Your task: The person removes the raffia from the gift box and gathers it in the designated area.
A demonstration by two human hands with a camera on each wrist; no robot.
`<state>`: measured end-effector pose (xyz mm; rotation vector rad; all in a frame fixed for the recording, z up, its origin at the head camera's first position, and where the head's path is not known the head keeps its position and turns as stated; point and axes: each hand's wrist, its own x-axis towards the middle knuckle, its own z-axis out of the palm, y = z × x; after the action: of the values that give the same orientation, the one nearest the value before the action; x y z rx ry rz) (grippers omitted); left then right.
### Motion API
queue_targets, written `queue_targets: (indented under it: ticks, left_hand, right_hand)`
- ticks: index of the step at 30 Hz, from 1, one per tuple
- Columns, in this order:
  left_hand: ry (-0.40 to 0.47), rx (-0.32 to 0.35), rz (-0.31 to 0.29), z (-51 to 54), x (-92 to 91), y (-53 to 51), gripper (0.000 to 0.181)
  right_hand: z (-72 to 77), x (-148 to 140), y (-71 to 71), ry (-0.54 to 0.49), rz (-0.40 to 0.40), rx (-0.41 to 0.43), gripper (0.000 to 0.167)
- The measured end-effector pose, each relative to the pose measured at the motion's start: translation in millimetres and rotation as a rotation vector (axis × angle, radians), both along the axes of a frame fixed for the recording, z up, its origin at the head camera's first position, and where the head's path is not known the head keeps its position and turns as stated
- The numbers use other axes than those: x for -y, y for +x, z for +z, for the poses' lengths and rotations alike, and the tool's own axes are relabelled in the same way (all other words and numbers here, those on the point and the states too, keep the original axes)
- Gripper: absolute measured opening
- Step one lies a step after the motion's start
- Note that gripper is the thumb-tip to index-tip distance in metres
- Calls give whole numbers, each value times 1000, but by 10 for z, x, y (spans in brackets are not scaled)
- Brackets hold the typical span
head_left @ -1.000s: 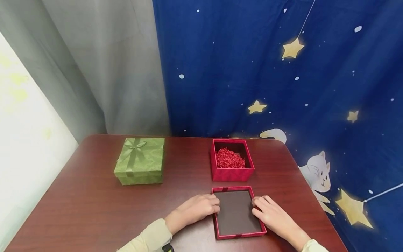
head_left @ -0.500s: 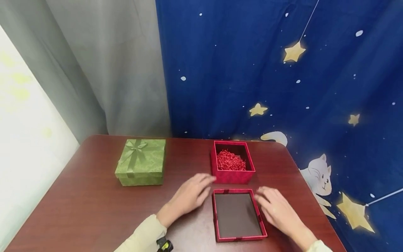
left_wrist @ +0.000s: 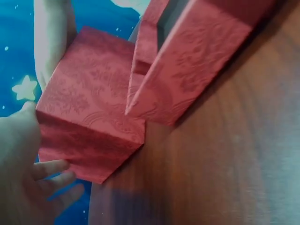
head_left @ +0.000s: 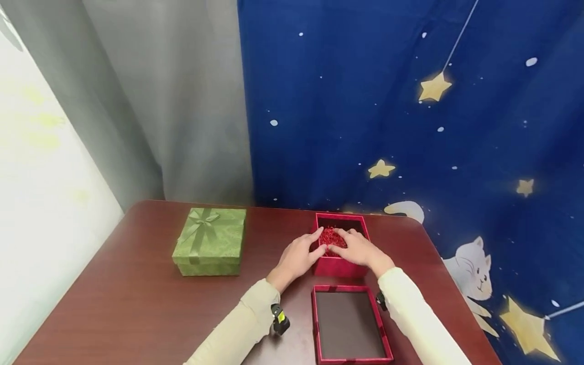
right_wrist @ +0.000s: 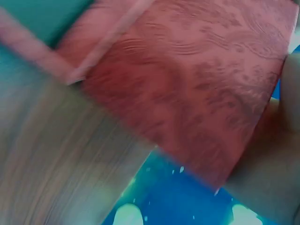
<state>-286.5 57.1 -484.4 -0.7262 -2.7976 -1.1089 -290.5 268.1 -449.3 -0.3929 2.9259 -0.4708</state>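
Observation:
A red box (head_left: 339,267) with red shredded paper (head_left: 331,237) in it stands at the back right of the table. My left hand (head_left: 297,257) is at the box's near left corner, thumb toward the front rim; the left wrist view shows its fingers spread and fairly straight beside the patterned wall. Over the near rim reaches my right hand (head_left: 360,249), its fingers above the shredded paper. Whether they touch the paper is unclear, and the right wrist view is blurred. In front of the box lies its red lid (head_left: 350,324), dark inside facing up.
On the left of the table (head_left: 137,304) sits a closed green gift box (head_left: 212,243) with a ribbon bow. Behind the table hang a grey curtain (head_left: 201,101) and a blue starry curtain (head_left: 328,101). The right forearm passes over the lid's right edge.
Both hands have left the sides of the red lid and moved forward to the red box. The right hand is now over the box's opening. The lid and green box stay on the table.

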Motion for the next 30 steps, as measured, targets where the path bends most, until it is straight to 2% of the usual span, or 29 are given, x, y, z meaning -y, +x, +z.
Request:
queue_targets:
  ticks: [2, 4, 6, 8, 13, 18, 23, 27, 30]
  left_hand:
    - [5, 33, -4, -19, -38, 1, 66]
    - [8, 65, -2, -30, -69, 7, 70]
    - [2, 89, 4, -39, -95, 15, 73]
    - [-4, 100, 6, -40, -113, 20, 76]
    - [-7, 118, 10, -20, -123, 28, 78]
    - [-4, 135, 29, -12, -101, 4, 78]
    - [-4, 159, 47, 2, -76, -44, 78]
    - [-21, 171, 58, 8, -65, -78, 79]
    - [-18, 182, 62, 8, -60, -100, 79]
  right_hand:
    - [-22, 31, -49, -10, -35, 126, 77]
    - [-59, 65, -85, -5, -68, 221, 78]
    - [-102, 101, -108, 17, -102, 281, 76]
    - [-151, 135, -133, 55, -124, 294, 73]
    - [-284, 201, -209, 133, -109, 196, 68]
    - [-289, 243, -268, 88, -74, 123, 65]
    - [-174, 225, -251, 1, 5, 24, 56]
    - [17, 183, -196, -45, 25, -71, 45]
    - [215, 122, -152, -58, 15, -139, 45]
